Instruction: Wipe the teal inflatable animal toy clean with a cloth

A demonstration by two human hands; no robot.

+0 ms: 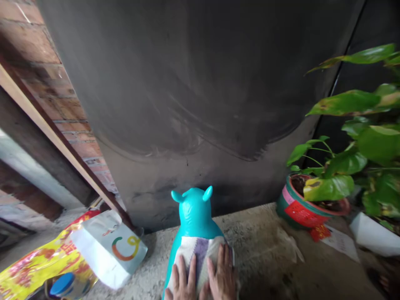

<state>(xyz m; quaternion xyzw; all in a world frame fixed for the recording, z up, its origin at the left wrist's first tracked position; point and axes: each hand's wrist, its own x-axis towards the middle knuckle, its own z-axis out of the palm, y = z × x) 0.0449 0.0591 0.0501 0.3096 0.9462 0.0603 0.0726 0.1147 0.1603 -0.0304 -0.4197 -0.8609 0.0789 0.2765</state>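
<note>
A turquoise inflatable animal toy (195,210) with two small ears stands on the concrete floor, its head toward the dark panel. Over its back lies a white cloth (200,248) with a purple stripe. Flat on the cloth's left part rests my left hand (184,279), fingers spread. Beside it my right hand (222,275) presses on the cloth's right part, fingers stretched out and thumb apart. The toy's lower body is hidden by the cloth, my hands and the frame's bottom edge.
The dark panel (203,91) rises ahead, wiped marks across it. At left lie a white paper bag (106,250), a yellow-red plastic packet (40,262) and a blue-lidded jar (64,285). A potted plant (300,208) and a white planter (375,235) stand right.
</note>
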